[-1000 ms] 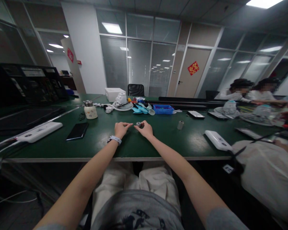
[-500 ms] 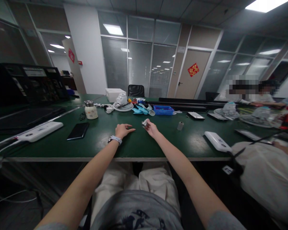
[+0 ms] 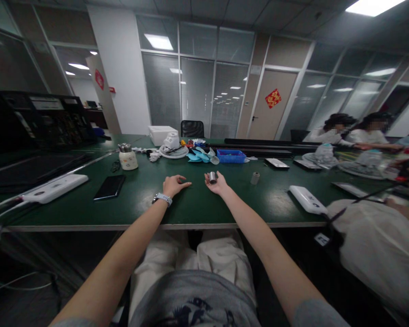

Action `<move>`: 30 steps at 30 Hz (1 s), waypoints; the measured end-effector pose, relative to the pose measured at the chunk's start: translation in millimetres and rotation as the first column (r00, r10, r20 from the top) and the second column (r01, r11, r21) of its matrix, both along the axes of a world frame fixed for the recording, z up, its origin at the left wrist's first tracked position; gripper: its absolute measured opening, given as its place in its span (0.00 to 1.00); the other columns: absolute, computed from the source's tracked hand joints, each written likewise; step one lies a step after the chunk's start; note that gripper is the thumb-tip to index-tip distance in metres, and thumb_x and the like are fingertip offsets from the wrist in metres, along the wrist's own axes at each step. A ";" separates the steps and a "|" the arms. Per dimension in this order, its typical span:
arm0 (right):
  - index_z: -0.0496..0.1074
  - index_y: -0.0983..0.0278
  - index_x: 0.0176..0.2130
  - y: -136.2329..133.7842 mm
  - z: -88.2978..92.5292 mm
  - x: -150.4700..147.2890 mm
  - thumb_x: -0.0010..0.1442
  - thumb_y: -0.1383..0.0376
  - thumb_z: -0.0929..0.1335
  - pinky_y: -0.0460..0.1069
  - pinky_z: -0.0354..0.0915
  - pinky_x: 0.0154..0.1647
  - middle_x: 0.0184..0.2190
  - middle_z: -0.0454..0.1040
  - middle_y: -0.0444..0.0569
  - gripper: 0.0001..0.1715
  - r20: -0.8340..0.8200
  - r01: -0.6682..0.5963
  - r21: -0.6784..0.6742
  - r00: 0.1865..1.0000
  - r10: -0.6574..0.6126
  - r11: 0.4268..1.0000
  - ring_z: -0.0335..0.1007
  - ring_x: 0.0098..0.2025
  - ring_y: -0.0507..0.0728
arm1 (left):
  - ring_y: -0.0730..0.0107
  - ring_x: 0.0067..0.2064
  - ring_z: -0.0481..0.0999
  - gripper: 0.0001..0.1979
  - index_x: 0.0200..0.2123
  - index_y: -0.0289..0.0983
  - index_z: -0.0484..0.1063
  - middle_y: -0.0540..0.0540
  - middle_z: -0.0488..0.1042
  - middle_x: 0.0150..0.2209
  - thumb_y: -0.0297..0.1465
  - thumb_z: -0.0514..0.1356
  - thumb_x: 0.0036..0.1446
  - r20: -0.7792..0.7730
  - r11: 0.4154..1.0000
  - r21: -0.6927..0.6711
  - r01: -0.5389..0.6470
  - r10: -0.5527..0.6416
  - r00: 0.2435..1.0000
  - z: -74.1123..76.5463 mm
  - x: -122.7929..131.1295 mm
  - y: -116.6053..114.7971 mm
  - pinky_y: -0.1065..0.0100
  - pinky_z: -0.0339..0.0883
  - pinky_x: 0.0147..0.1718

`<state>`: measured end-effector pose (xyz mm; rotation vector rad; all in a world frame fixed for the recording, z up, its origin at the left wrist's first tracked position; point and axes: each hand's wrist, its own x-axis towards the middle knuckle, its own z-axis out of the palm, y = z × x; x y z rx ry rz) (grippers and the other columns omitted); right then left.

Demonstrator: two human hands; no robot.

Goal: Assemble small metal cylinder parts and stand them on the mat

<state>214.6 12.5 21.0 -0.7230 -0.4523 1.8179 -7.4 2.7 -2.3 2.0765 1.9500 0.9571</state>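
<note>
Pinching metal cylinder (image 3: 212,177) in right hand (image 3: 216,184)
Resting left hand (image 3: 174,185) loose, apparently empty, on table (image 3: 225,206) alongside; cylinder best gripped snugly, kept low.

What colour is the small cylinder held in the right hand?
Silvery metallic grey with a darker end. The small cylinder in the right hand shows best in the head view.

Two cylinders (image 3: 212,177), one in the right hand (image 3: 216,184), one right of it; two power strips (image 3: 54,188), left of the left hand (image 3: 174,185) and far right; one flask (image 3: 127,159)
</note>
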 end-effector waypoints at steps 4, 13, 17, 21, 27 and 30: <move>0.65 0.67 0.41 -6.2 4.2 0.5 0.67 0.50 0.51 0.47 0.68 0.25 0.33 0.75 0.54 0.28 -0.022 -0.012 0.010 1.000 0.012 1.000 0.73 0.31 0.55 | 0.60 0.42 0.75 0.30 0.42 0.44 0.78 0.47 0.79 0.37 0.57 0.62 0.42 0.006 1.000 -0.006 0.003 -0.003 1.000 -0.4 -0.3 1.1 0.66 0.64 0.38; 0.63 0.67 0.50 -16.3 7.8 -4.6 0.64 0.47 0.55 0.52 0.73 0.28 0.43 0.72 0.60 0.29 -0.024 -0.062 0.031 0.998 0.063 0.998 0.73 0.44 0.62 | 0.59 0.42 0.74 0.29 0.42 0.44 0.78 0.46 0.79 0.37 0.57 0.61 0.44 0.000 1.000 0.008 -0.003 0.003 1.000 -1.4 -0.5 0.8 0.66 0.64 0.37; 0.63 0.67 0.50 -14.1 7.5 -6.9 0.67 0.56 0.55 0.50 0.73 0.29 0.44 0.71 0.58 0.21 -0.002 -0.032 0.016 0.999 0.032 0.999 0.73 0.44 0.59 | 0.58 0.43 0.74 0.28 0.41 0.44 0.78 0.46 0.79 0.37 0.57 0.61 0.44 0.003 1.000 0.004 -0.010 0.010 1.000 -0.9 0.1 0.5 0.65 0.64 0.38; 0.64 0.66 0.49 -11.8 7.2 -8.6 0.67 0.66 0.56 0.47 0.73 0.31 0.42 0.72 0.54 0.15 0.051 -0.033 -0.006 0.998 0.033 0.999 0.74 0.41 0.55 | 0.58 0.43 0.74 0.27 0.41 0.44 0.78 0.46 0.79 0.37 0.57 0.61 0.45 0.008 1.000 -0.001 -0.006 0.006 1.000 -1.1 0.0 1.3 0.65 0.64 0.39; 0.67 0.63 0.44 -10.2 5.3 -7.9 0.64 0.71 0.62 0.46 0.72 0.33 0.34 0.74 0.46 0.09 0.145 -0.017 0.023 0.989 0.013 1.000 0.74 0.35 0.52 | 0.58 0.43 0.74 0.27 0.41 0.44 0.78 0.46 0.79 0.37 0.56 0.61 0.46 0.012 1.000 -0.005 -0.005 0.005 1.000 0.2 0.7 -0.4 0.65 0.64 0.39; 0.66 0.63 0.43 -8.1 3.0 -9.5 0.60 0.75 0.64 0.46 0.72 0.35 0.33 0.75 0.45 0.12 0.202 -0.011 0.061 0.979 -0.001 0.998 0.75 0.34 0.51 | 0.58 0.43 0.74 0.26 0.41 0.44 0.78 0.46 0.79 0.37 0.55 0.61 0.46 0.002 1.000 -0.011 -0.006 0.006 1.000 1.0 1.0 -1.4 0.64 0.64 0.40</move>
